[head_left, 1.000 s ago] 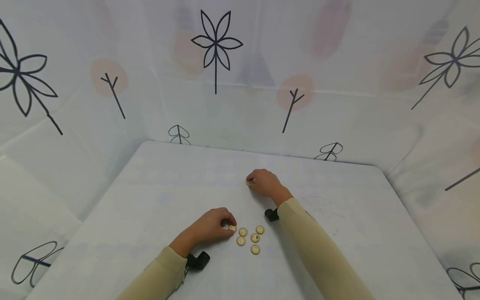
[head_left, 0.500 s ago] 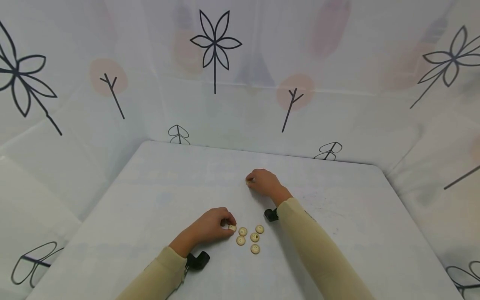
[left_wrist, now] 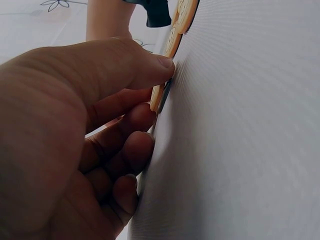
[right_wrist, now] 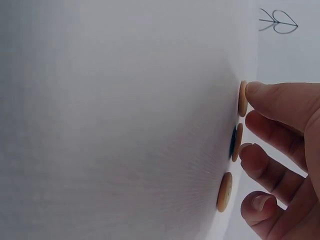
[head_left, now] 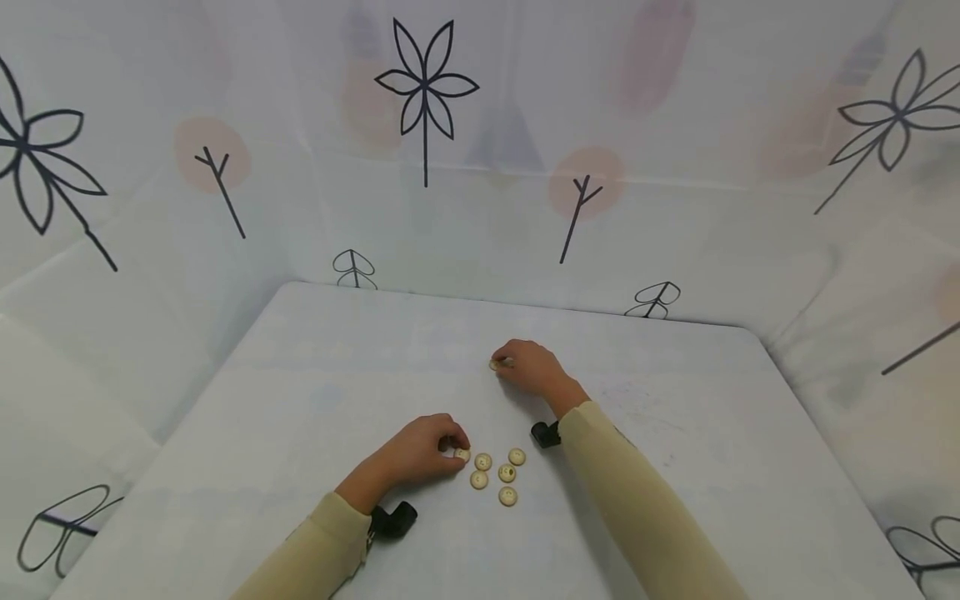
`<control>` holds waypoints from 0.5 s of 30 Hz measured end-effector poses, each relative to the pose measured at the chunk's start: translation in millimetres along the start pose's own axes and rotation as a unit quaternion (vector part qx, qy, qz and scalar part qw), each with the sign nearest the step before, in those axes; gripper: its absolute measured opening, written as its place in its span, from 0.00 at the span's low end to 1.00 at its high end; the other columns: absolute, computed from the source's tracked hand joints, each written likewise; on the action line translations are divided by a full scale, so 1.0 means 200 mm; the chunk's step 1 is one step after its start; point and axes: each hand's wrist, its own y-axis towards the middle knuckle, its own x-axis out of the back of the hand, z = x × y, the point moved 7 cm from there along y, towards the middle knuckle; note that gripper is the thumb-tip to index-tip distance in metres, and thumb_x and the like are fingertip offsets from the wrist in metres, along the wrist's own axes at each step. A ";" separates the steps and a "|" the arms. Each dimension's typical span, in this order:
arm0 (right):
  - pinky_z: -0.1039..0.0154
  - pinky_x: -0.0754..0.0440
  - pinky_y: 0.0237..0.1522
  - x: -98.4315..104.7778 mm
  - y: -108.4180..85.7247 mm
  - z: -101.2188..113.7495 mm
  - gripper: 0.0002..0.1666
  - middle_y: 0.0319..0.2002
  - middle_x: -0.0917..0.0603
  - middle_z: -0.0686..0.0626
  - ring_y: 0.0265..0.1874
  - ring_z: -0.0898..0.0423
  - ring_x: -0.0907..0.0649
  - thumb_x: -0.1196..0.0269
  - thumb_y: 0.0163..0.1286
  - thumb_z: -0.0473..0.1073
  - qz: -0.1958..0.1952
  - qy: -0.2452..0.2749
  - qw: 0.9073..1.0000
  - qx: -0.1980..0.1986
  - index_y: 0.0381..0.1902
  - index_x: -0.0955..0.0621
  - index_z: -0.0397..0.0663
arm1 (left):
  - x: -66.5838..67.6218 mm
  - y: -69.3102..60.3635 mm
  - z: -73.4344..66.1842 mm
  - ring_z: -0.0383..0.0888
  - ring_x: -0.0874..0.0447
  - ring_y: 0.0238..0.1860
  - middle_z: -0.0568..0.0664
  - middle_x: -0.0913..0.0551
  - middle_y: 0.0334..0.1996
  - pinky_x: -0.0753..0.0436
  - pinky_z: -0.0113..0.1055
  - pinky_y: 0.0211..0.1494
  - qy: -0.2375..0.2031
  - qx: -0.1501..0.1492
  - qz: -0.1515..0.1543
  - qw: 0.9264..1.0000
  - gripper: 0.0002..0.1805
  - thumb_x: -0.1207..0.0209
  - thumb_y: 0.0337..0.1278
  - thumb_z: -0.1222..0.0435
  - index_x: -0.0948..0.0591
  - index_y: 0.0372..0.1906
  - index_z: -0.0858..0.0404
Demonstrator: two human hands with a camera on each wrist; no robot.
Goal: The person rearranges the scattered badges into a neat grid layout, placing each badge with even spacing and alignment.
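On the white table, my left hand (head_left: 422, 450) pinches a small round wooden disc (head_left: 462, 455), pale with a ring and small dark marks like a button. The left wrist view shows the thumb on that disc (left_wrist: 156, 97) and the other fingers curled near the table. Farther back, my right hand (head_left: 528, 367) has thumb and fingers curled at another disc (head_left: 494, 364). In the right wrist view the thumb touches this disc (right_wrist: 243, 98). Below it there lie a disc with a dark patch underneath (right_wrist: 238, 142) and a third disc (right_wrist: 225, 192), both apparently hidden by the hand in the head view.
Several loose discs (head_left: 507, 473) lie in a loose cluster just right of my left hand. A black wrist device (head_left: 395, 522) sits at the left cuff, another device (head_left: 545, 433) at the right. Behind the table hangs a white patterned cloth (head_left: 480, 233).
Both hands stay almost in place with their discs. The head view has shifted very slightly, and a little more of the disc at my right fingertips shows.
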 end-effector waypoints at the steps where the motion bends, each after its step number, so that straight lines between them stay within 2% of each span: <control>1: 0.51 0.26 0.60 0.00 -0.01 0.00 0.17 0.55 0.17 0.50 0.58 0.49 0.21 0.40 0.70 0.48 -0.001 0.000 1.000 0.001 0.54 0.18 0.53 | 0.00 0.00 0.00 0.33 0.27 0.36 0.34 0.23 0.33 0.25 0.30 0.44 0.000 0.000 0.000 1.000 0.06 0.35 0.56 0.57 0.17 0.38 0.48; 10: 0.51 0.25 0.59 0.03 -0.06 0.03 0.16 0.53 0.17 0.51 0.57 0.50 0.20 0.40 0.69 0.45 -0.019 0.009 1.000 0.022 0.53 0.17 0.53 | -0.01 0.00 0.01 0.34 0.27 0.36 0.34 0.23 0.34 0.25 0.31 0.43 -0.001 -0.002 0.002 1.000 0.06 0.35 0.56 0.57 0.17 0.39 0.48; 15: 0.52 0.26 0.61 0.02 -0.09 0.03 0.17 0.55 0.17 0.52 0.58 0.51 0.21 0.40 0.69 0.44 -0.014 0.015 1.000 0.014 0.54 0.18 0.54 | -0.01 0.00 0.00 0.34 0.27 0.35 0.34 0.23 0.33 0.26 0.31 0.43 0.005 -0.009 -0.001 1.000 0.06 0.35 0.56 0.56 0.17 0.38 0.48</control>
